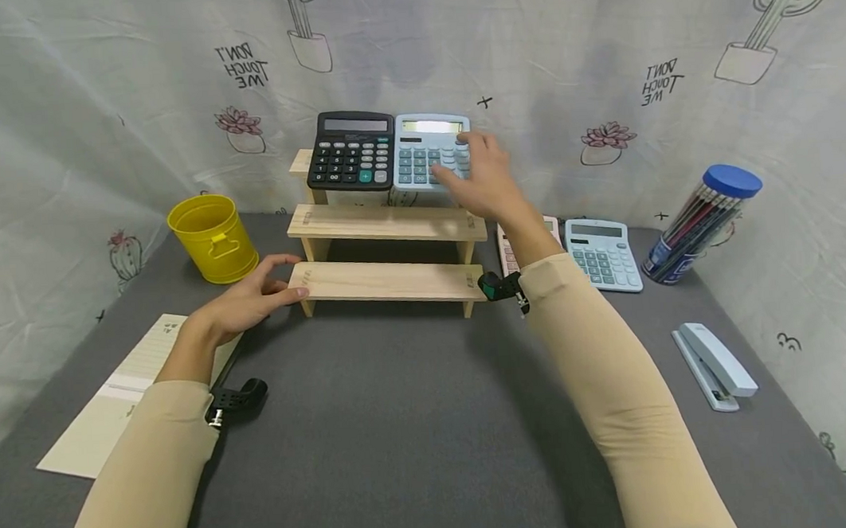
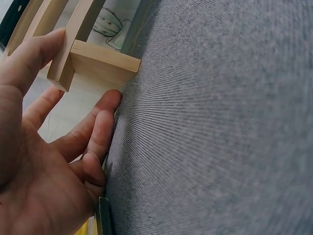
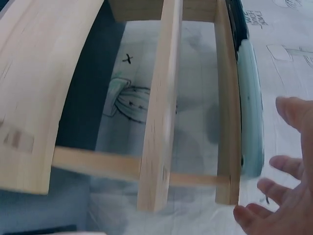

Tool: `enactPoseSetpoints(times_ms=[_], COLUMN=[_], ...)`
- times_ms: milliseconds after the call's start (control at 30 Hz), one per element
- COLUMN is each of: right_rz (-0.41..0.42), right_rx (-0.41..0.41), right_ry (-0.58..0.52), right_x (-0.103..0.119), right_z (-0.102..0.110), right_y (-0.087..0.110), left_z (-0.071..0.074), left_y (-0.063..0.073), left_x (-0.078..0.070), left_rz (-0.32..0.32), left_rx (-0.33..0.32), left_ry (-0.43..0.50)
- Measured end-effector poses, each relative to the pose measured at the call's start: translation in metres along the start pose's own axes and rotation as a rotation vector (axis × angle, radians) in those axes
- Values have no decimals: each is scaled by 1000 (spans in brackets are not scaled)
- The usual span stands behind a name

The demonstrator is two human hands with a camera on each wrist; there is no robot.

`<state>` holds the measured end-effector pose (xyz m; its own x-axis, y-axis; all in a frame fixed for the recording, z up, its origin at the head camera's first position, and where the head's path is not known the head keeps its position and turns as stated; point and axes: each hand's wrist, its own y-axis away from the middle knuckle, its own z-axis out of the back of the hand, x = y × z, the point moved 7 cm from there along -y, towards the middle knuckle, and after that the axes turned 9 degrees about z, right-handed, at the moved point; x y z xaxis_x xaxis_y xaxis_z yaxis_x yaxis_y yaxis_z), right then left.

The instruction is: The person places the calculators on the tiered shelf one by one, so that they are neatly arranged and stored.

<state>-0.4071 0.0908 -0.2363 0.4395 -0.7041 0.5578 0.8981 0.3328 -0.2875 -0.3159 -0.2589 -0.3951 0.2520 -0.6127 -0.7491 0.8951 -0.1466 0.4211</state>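
"How far along does it look from where you're standing?"

"Well, on the grey table (image 1: 403,424) there's a three-tier wooden stand (image 1: 388,280), and on its top tier lie a black calculator (image 1: 350,152) and a light-blue calculator (image 1: 416,154), side by side. Those two are up, so I'd call their placing done or very nearly. A second light-blue calculator (image 1: 602,254) and a pink calculator (image 1: 508,251), half hidden by the right forearm (image 1: 601,366), are down on the table, right of the stand. Whether they belong to the work I can't tell; if they do, I'd say it's about half done."

"And the hands?"

"The left hand (image 1: 249,301) has the left end of the lowest tier between thumb and forefinger, lightly, as if steadying it. The right hand (image 1: 486,177) is just beside the light-blue calculator up top, fingers apart and loosely bent. From that wrist's side you see a gap, so it seems to have hold of nothing."

"Give me the count, then, big to small."

"One table, one stand with three tiers, one notebook (image 1: 87,429) partly under the left forearm (image 1: 142,462), one yellow bucket (image 1: 217,243), two hands. Four calculators: one black, two light blue, one pink. One blue-lidded jar (image 1: 701,224) of pencils (image 1: 707,211) I can't number from here, and one pale-blue stapler (image 1: 715,364) toward the right."
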Motion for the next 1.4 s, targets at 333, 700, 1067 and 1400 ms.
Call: enactPoseSetpoints(times_ms=[333, 700, 1067, 1400], right_rz=[83, 88, 100, 75], right_rx=[8, -1, -28, -16], right_ry=[6, 130, 163, 186], right_x=[-27, -53, -84, -107], right_z=[20, 40, 58, 75], right_y=[19, 46, 72, 95], left_z=[1, 2, 0, 0], left_y=[-1, 1, 1, 2], left_x=[-1, -1, -1, 0], left_rz=[-4, 3, 7, 4], left_rx=[10, -1, 3, 2], left_ry=[0, -6, 7, 8])
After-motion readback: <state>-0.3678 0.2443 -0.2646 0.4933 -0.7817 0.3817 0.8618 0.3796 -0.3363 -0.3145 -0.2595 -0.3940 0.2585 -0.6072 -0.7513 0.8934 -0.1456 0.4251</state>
